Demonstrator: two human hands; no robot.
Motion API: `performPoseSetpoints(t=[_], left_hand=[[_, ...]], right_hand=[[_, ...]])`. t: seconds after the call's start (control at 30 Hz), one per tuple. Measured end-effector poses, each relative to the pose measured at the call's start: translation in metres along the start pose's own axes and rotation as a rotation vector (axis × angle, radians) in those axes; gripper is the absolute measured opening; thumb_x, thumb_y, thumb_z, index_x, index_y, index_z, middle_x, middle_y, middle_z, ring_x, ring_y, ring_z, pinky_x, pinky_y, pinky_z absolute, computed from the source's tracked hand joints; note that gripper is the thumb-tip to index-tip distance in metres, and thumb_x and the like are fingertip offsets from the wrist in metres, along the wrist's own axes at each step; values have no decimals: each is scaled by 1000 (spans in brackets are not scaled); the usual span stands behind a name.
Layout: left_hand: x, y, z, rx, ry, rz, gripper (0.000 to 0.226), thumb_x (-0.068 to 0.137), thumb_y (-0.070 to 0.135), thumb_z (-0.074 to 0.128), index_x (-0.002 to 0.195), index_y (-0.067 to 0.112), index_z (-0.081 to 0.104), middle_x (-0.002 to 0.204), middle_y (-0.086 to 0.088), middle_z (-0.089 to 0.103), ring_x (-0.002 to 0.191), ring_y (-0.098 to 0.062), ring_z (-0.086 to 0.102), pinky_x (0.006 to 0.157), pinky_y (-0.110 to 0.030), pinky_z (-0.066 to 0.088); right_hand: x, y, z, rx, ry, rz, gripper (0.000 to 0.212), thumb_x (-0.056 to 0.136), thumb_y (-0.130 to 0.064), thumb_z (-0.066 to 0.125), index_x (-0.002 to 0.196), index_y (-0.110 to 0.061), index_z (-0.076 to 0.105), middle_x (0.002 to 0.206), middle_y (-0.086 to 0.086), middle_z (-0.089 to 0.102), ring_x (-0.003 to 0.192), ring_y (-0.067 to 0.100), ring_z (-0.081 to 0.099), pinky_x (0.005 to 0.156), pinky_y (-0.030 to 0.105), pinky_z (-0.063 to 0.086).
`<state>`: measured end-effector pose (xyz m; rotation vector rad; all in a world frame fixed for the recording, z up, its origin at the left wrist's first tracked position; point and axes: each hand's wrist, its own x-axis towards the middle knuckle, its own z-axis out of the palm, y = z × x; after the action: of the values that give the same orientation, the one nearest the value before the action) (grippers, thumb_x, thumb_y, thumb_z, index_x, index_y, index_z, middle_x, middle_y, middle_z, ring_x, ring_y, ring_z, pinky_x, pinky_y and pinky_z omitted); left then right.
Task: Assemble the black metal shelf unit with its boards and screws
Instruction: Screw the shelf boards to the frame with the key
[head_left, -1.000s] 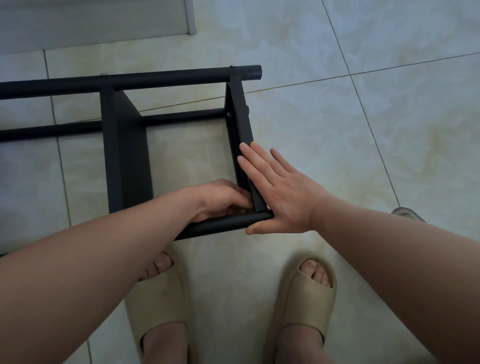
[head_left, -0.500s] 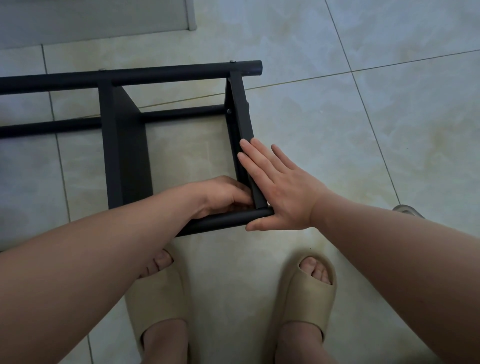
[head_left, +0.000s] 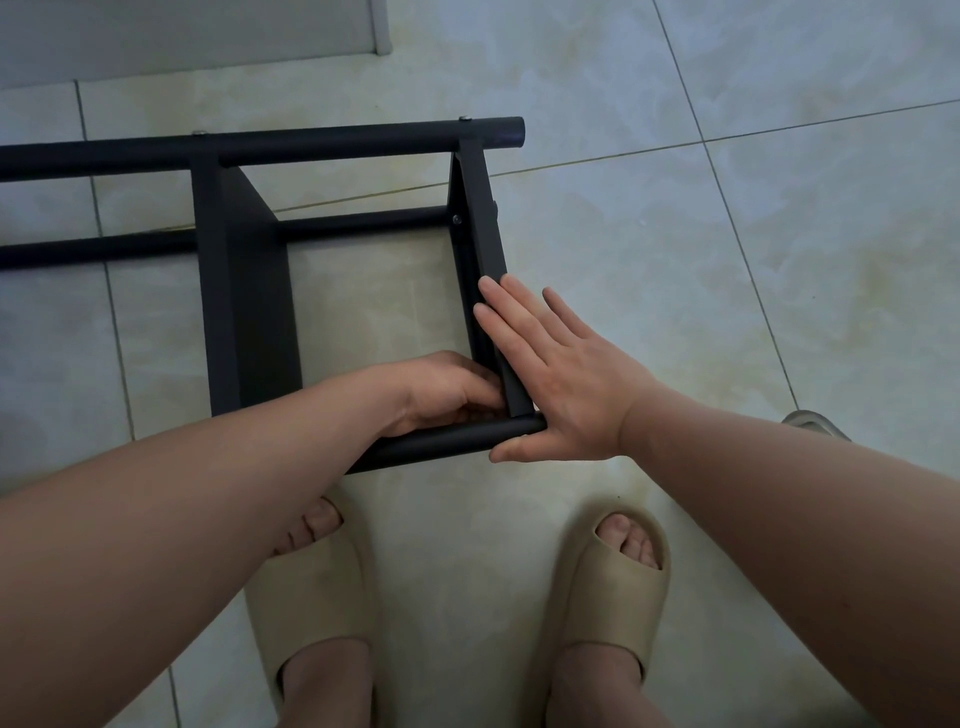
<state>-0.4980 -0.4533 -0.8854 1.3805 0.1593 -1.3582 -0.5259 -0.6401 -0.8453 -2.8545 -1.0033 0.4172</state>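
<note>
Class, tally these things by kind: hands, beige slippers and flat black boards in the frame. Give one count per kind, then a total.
Hands: 2 (left hand, right hand)
Slippers: 2 (left slipper, right slipper)
Boards: 2 (left board, right board)
Total: 6

Pale marbled floor tiles, thin grout lines, soft even daylight
</note>
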Motion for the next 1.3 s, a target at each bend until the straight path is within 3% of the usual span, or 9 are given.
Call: performPoseSetpoints(t=[0.13, 0.27, 0.37, 0.5, 0.6, 0.83, 1.0, 1.1, 1.3], left_hand=[[-1, 0, -1, -107, -52, 1, 20, 90, -10, 51, 103, -1, 64, 105, -26, 60, 99, -36, 58, 84, -40, 49], [-1, 1, 1, -122, -71, -4, 21, 88, -4, 53, 99, 1, 71, 100, -18, 70, 91, -26, 68, 77, -33, 56], [-2, 3, 2, -15, -36, -6, 20, 81, 8, 63, 97, 2, 73, 95, -17, 71, 88, -27, 68, 77, -34, 54], [-1, 3, 2, 20, 17, -6, 28, 85, 2, 63, 110, -10, 65, 95, -23, 63, 88, -34, 60, 84, -45, 46], [-2, 5, 1, -6, 18, -4, 27, 84, -4, 60, 111, -4, 64, 94, -22, 57, 86, -33, 53, 80, -43, 43], [-1, 3, 0, -28, -39, -8, 29, 90, 3, 58, 117, -6, 66, 117, -26, 68, 107, -38, 66, 100, -47, 50], [0, 3, 0, -17, -22, -9, 12, 90, 0, 61, 97, 3, 69, 88, -17, 65, 81, -28, 62, 77, -37, 50], [1, 4, -2, -59, -26, 1, 15, 89, -7, 58, 97, 4, 64, 81, -14, 57, 72, -22, 55, 71, -33, 45], [-2, 4, -2, -125, -141, -37, 19, 91, 2, 53, 91, 9, 71, 86, -8, 71, 78, -18, 67, 66, -26, 55]], right_hand=[[0, 0, 0, 4, 10, 0, 122, 79, -89, 37, 161, -4, 7, 170, 13, -3, 157, 27, -7, 125, 55, 11], [0, 0, 0, 0, 14, 1, 122, 79, -89, 37, 161, -4, 8, 170, 13, -2, 157, 28, -6, 125, 55, 11], [0, 0, 0, -3, 15, 3, 122, 79, -89, 37, 161, -4, 8, 170, 13, -2, 157, 28, -6, 125, 55, 11], [0, 0, 1, -6, 20, 1, 122, 79, -89, 37, 161, -4, 9, 170, 14, -1, 157, 28, -5, 125, 56, 12], [0, 1, 1, -8, 20, 3, 122, 79, -89, 37, 161, -4, 9, 170, 13, -2, 157, 28, -5, 125, 55, 11], [1, 0, 0, -11, -1, 7, 122, 79, -89, 38, 161, -4, 9, 170, 14, -3, 157, 28, -6, 125, 55, 11], [1, 0, 0, -16, -8, 11, 122, 79, -90, 37, 161, -4, 8, 170, 13, -3, 157, 28, -7, 125, 56, 12], [2, 0, 2, -17, 4, 6, 122, 79, -90, 37, 161, -4, 9, 170, 14, -2, 157, 29, -6, 124, 56, 13], [2, 2, 3, -20, 13, 2, 122, 79, -90, 35, 161, -4, 8, 170, 14, -2, 157, 29, -6, 124, 57, 13]])
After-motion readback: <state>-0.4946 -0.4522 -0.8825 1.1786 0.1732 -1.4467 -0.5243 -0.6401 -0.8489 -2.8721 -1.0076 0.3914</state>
